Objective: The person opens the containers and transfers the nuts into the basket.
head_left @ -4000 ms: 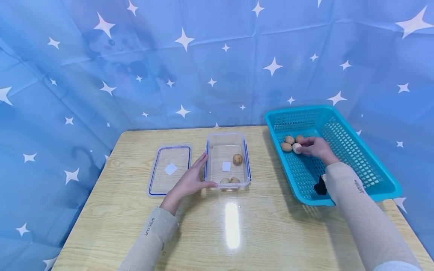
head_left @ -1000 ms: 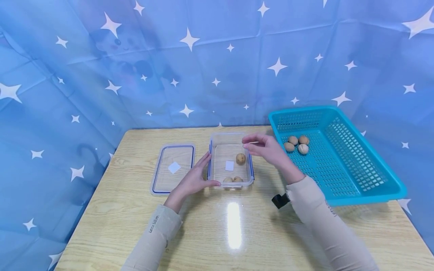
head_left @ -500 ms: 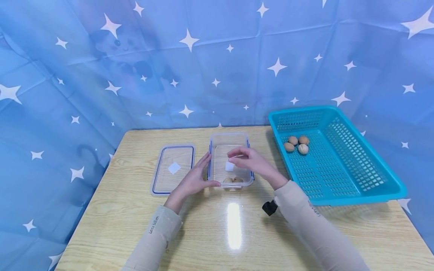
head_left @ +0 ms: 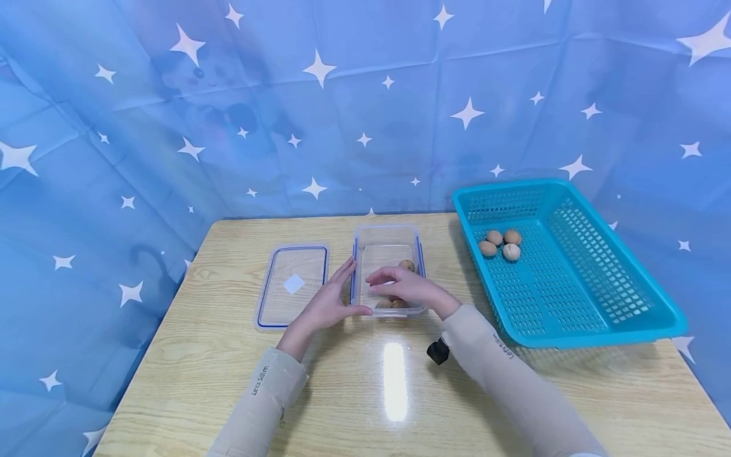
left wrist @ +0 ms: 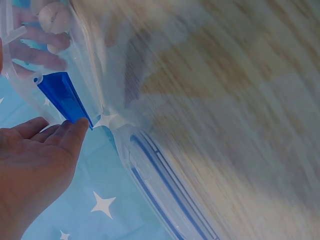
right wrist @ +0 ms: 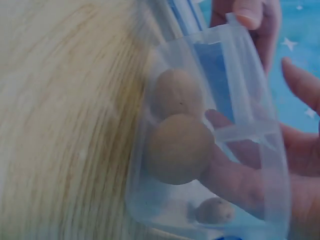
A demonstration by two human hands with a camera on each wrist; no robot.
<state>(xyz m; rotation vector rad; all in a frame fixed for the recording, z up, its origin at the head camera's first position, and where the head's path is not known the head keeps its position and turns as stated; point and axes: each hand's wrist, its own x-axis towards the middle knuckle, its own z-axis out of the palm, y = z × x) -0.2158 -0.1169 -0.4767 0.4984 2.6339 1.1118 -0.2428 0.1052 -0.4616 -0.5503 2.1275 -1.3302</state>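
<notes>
My left hand [head_left: 324,303] rests against the left side of a clear plastic food container [head_left: 386,235], fingers spread along its wall and thumb at the front corner. My right hand [head_left: 410,287] reaches over the right wall into the container. In the right wrist view its fingers [right wrist: 235,180] extend close beside a walnut [right wrist: 180,150]; contact is unclear. Another walnut [right wrist: 176,92] sits alongside, and a third walnut [right wrist: 216,210] lies apart. From the head view, the far walnut [head_left: 407,265] is partly covered by the right hand. Nothing shows between the right thumb and index finger.
A turquoise basket [head_left: 619,263] stands to the right with several walnuts [head_left: 494,238] in its back-left part. The container's blue-sealed lid [head_left: 280,285] lies flat on the wooden table [head_left: 342,393] at left. A starry blue cloth [head_left: 365,108] hangs behind.
My right hand has left the walnuts in the basket and moved left over the container. In the last second it goes lower and toward the front-left. The left hand holds its place.
</notes>
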